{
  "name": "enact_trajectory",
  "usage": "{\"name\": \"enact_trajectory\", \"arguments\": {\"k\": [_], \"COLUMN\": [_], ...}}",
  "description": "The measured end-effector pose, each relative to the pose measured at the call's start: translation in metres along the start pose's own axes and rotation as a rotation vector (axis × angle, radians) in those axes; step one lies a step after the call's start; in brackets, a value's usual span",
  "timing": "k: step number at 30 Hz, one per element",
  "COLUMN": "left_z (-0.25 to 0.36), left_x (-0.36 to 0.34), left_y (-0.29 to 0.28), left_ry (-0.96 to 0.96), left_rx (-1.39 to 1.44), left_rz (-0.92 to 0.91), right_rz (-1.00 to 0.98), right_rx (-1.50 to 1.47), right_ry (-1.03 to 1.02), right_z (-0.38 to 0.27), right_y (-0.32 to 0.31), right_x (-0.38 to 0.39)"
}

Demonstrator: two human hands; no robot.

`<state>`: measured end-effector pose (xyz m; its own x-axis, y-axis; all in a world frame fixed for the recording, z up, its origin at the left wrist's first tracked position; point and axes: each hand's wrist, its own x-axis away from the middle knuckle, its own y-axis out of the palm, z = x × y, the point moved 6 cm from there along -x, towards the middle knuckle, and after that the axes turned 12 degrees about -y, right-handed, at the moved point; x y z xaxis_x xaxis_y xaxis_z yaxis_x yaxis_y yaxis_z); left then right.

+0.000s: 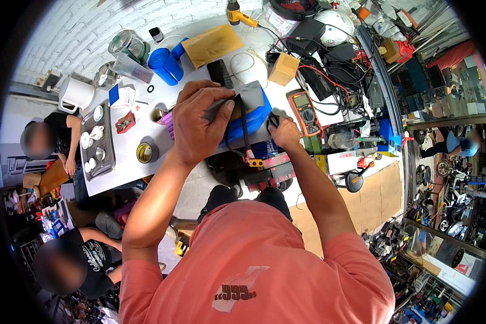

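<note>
My left hand (pixel 202 121) is raised over the table edge, its thumb and fingers pinched on a dark, flat strip (pixel 220 111). Just behind it lies a blue-wrapped pack (pixel 260 116) with a grey top (pixel 254 96). Black cable (pixel 245 129) hangs down over the pack's front and ends in a yellow connector (pixel 256 163). To the right of the pack, my right hand (pixel 287 134) is closed around a small black tool, perhaps scissors; most of it is hidden by the fingers.
An orange multimeter (pixel 306 112) and a cardboard box (pixel 283 69) stand right of the pack. Blue rolls (pixel 166 66), a tape roll (pixel 144 153) and a tea tray (pixel 98 141) are on the left. A yellow heat gun (pixel 240 15) lies behind. Two people sit at left.
</note>
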<state>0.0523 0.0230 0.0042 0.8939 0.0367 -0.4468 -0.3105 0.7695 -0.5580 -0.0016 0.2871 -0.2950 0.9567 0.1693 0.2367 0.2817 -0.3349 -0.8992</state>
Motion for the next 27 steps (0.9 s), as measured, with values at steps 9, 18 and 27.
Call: {"name": "enact_trajectory", "arguments": {"k": [9, 18, 27], "left_z": [-0.008, -0.019, 0.012], "left_x": [-0.001, 0.000, 0.009], "left_y": [0.001, 0.004, 0.003], "left_ry": [-0.099, -0.090, 0.240], "left_rx": [0.094, 0.118, -0.113], "left_rz": [0.004, -0.010, 0.084], "right_rz": [0.766, 0.653, 0.705], "right_rx": [-0.148, -0.100, -0.905], "right_ry": [-0.967, -1.181, -0.610], "right_z": [-0.156, -0.190, -0.156], "right_y": [-0.194, -0.198, -0.216], "right_x": [0.144, 0.117, 0.096]}}
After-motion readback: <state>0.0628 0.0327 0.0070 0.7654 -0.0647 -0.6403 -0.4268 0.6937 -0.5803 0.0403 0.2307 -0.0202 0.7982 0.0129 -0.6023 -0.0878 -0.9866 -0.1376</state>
